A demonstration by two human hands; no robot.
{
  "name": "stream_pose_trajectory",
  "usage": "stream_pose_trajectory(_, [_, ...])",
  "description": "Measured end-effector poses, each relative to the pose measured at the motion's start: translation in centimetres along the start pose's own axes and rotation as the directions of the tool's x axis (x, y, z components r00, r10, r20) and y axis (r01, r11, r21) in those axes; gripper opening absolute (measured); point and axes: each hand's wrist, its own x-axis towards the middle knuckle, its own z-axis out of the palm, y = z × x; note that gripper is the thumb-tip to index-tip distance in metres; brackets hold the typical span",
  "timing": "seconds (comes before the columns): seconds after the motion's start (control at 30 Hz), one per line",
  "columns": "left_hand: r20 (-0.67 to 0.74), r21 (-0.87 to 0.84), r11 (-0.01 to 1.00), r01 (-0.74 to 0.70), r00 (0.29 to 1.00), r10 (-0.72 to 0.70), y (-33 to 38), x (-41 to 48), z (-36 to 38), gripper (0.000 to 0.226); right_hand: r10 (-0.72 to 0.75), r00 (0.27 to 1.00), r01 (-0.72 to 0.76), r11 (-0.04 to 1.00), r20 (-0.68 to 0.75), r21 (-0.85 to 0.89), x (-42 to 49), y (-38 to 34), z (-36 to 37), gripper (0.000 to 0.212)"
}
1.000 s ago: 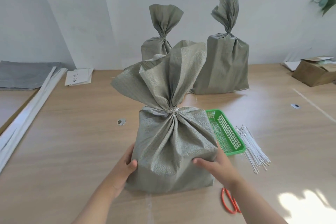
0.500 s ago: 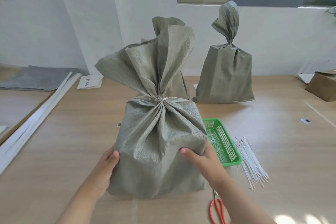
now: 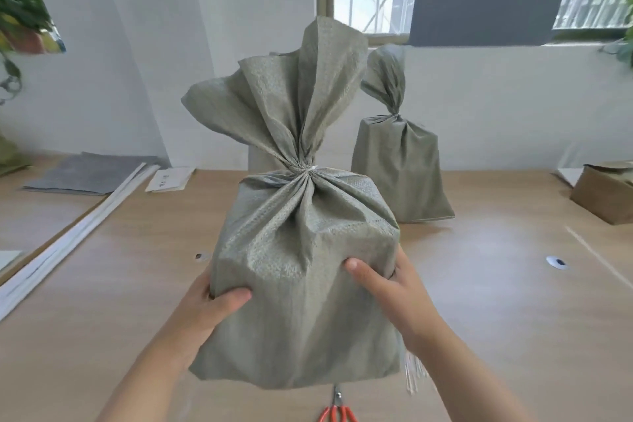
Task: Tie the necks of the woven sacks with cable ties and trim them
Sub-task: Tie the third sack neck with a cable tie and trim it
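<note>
1. Head view, far left: grey sheets point(image 3: 89, 175) and long white strips point(image 3: 68, 240) lie along the table's point(image 3: 496, 284) left edge, with a paper slip point(image 3: 169, 179) beside them.
2. Next, the left hand point(image 3: 205, 312) grips the woven sack point(image 3: 301, 250) on its left side, thumb on the front.
3. This sack is upright over the table's near middle, its neck cinched by a white cable tie point(image 3: 312, 168). I cannot tell whether its base touches the table.
4. On its right side the right hand point(image 3: 394, 295) clamps it likewise.
5. Orange-handled scissors point(image 3: 337, 413) lie at the near edge, and loose cable ties point(image 3: 412, 373) show beside the sack's base.
6. Toward the far edge stands a second sack point(image 3: 400, 168), also tied, and a cardboard box point(image 3: 603, 192) sits at the far right corner.
</note>
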Motion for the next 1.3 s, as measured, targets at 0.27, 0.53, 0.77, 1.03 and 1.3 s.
stream_pose_trajectory(0.27, [0.121, -0.055, 0.998, 0.0, 0.993, 0.007, 1.5, 4.0, 8.9, 0.087, -0.009, 0.986, 0.009, 1.0, -0.165, -0.003, -1.3, -2.5, -7.5, 0.051])
stream_pose_trajectory(0.53, [0.148, -0.029, 0.999, -0.018, 0.989, 0.023, 2.9, 5.9, 18.5, 0.094, -0.021, 0.97, 0.018, 1.0, -0.243, -0.015, -2.0, -3.5, -16.6, 0.044])
stream_pose_trajectory(0.77, [0.082, 0.014, 0.997, -0.076, 0.994, 0.075, 2.9, 7.5, 31.3, 0.08, -0.017, 0.979, 0.01, 0.999, -0.203, -0.035, -2.4, -4.5, -30.3, 0.046])
stream_pose_trajectory(1.03, [0.129, 0.044, 0.999, -0.023, 0.991, 0.017, 2.5, 9.2, 45.2, 0.093, 0.011, 0.978, -0.034, 0.993, -0.21, -0.109, -2.8, -6.1, -44.7, 0.053])
stream_pose_trajectory(1.3, [0.242, 0.079, 0.997, -0.024, 0.97, 0.004, 2.2, 12.7, 52.8, 0.077, 0.005, 0.964, -0.053, 0.984, -0.268, -0.173, -1.2, -6.6, -51.6, 0.043])
